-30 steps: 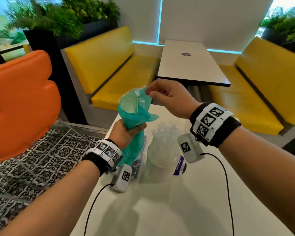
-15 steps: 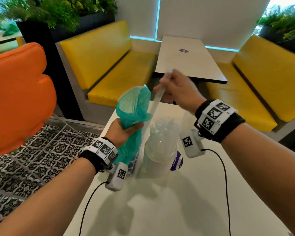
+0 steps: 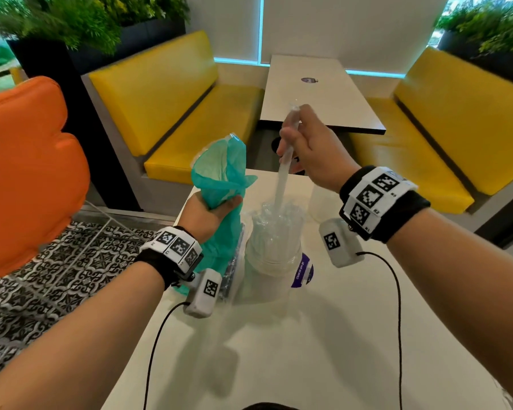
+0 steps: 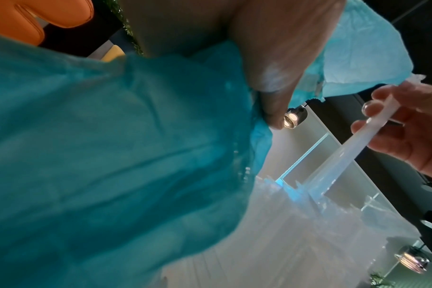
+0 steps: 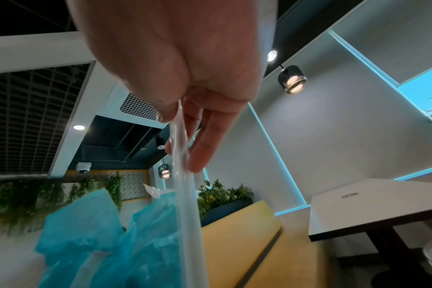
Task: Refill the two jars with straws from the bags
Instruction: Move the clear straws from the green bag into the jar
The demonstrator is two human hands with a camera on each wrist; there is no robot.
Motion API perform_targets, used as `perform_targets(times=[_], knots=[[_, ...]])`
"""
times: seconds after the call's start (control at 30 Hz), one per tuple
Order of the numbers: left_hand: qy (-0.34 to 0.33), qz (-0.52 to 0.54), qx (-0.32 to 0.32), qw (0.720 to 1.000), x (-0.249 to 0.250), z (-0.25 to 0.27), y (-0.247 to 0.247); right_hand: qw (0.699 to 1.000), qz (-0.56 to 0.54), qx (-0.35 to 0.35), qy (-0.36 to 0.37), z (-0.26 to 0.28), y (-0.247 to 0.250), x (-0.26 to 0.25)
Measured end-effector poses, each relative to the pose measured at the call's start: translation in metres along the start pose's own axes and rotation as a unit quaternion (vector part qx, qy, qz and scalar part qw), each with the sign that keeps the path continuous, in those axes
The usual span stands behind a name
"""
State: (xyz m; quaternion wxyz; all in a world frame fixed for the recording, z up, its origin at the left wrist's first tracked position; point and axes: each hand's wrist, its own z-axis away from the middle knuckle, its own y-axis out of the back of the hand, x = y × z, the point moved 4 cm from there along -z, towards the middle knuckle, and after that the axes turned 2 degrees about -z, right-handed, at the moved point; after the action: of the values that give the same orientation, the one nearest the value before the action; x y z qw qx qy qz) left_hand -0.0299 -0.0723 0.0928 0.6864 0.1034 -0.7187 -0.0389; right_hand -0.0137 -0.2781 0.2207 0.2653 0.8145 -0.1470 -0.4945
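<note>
Our right hand has lifted a wrapped straw over the jar, fingers pinching it; our left hand squeezes the green bag.

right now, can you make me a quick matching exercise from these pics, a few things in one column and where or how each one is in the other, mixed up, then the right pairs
Things
1. green bag
2. wrapped straw
3. near jar
4. orange chair

States or places
A. on the white table, packed with wrapped straws
B. gripped round its neck by the left hand
C. off the table, to the left
D. pinched in the right hand, lower end at the jar's mouth

Pairs: 1-B, 2-D, 3-A, 4-C
</note>
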Motion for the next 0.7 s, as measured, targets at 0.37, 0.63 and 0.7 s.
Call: perform_targets(times=[0.37, 0.63, 0.7], knots=[[0.01, -0.001, 0.012, 1.0, -0.002, 0.002, 0.002, 0.99, 0.104, -0.091, 0.031, 0.004, -0.029, 0.004], [0.014, -0.016, 0.01, 1.0, -0.001, 0.006, -0.002, 0.987, 0.122, -0.092, -0.048, 0.026, -0.037, 0.045], [0.012, -0.016, 0.008, 1.0, 0.001, 0.007, -0.004, 0.983, 0.153, -0.088, -0.054, 0.032, -0.035, 0.058]])
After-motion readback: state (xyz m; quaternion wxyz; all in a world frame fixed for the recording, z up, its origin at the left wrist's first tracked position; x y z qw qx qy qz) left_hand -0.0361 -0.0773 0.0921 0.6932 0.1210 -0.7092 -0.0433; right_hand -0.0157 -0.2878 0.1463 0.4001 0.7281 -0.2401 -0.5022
